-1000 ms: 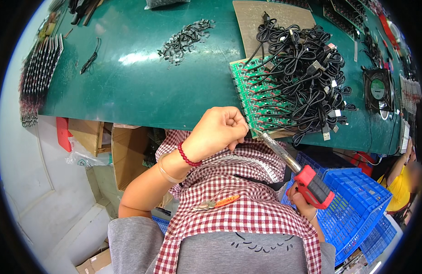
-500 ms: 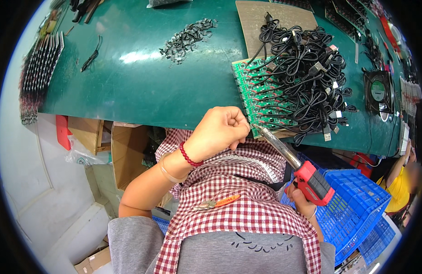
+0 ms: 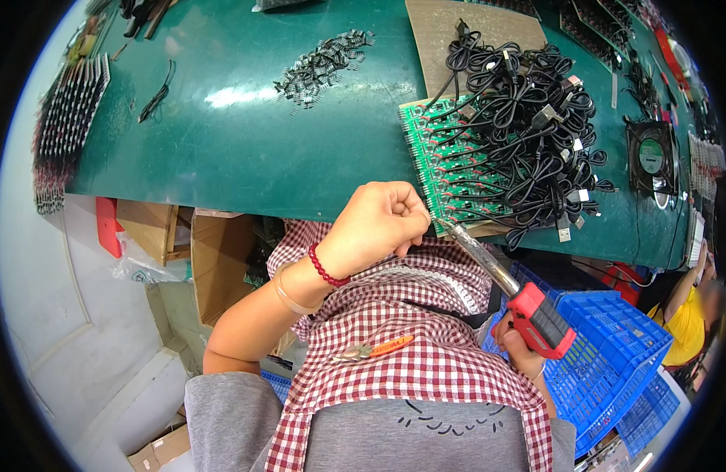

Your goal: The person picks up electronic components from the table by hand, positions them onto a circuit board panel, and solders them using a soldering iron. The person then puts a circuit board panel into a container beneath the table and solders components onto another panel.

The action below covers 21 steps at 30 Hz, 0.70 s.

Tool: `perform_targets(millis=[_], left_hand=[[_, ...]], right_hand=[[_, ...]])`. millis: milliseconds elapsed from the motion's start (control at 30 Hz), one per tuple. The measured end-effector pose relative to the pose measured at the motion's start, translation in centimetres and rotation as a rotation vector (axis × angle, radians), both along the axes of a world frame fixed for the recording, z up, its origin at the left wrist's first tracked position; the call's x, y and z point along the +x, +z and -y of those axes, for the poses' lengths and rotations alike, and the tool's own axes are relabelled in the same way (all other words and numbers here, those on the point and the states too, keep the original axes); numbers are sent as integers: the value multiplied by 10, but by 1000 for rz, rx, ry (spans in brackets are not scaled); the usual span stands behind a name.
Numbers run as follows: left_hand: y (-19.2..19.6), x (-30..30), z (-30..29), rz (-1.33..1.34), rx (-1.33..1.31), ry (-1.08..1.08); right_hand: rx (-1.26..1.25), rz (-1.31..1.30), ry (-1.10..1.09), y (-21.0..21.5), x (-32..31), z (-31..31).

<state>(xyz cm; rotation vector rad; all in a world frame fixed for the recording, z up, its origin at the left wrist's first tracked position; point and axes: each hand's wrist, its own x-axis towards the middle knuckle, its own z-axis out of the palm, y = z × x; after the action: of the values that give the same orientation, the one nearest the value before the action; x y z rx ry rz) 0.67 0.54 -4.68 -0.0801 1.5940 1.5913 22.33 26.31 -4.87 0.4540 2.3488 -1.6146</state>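
My right hand (image 3: 522,352) grips a soldering gun (image 3: 542,321) with a red and black handle and a long metal barrel. Its tip points up and left, at the near corner of a row of green circuit boards (image 3: 434,169). My left hand (image 3: 385,222) is closed in a pinch just left of that tip, by the boards' near edge. Whatever lies between its fingers is too small or hidden to make out. Coiled black USB cables (image 3: 540,169) lie piled on the right of the boards, their ends running onto them. Metal pins line the boards' left edge.
A heap of small black pin parts (image 3: 324,69) lies farther back on the green table (image 3: 221,149). Brown cardboard (image 3: 435,43) sits under the boards. A black fan (image 3: 650,157) stands right, blue crates (image 3: 607,346) below, and stacked boards (image 3: 68,126) far left.
The soldering gun has shifted slightly down and toward me, its tip moving a little along the boards' near corner. My left hand stays almost still, its pinch unchanged.
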Motion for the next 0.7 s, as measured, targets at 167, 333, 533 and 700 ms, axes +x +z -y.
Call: perform_targets(millis=[167,333,533,700], left_hand=[[-1,1,-1,-1,-1,-2],[1,1,0,16,1,16],[0,2,0,13,-9,13],[0,1,0,8,-20,-1]], right_hand=[[-323,21,-292,13,-9,13],[-100,-108,67,-2,-4,2],[-129,-34,-148,13,-18,14],[-103,-22,-140,7,-15,14]])
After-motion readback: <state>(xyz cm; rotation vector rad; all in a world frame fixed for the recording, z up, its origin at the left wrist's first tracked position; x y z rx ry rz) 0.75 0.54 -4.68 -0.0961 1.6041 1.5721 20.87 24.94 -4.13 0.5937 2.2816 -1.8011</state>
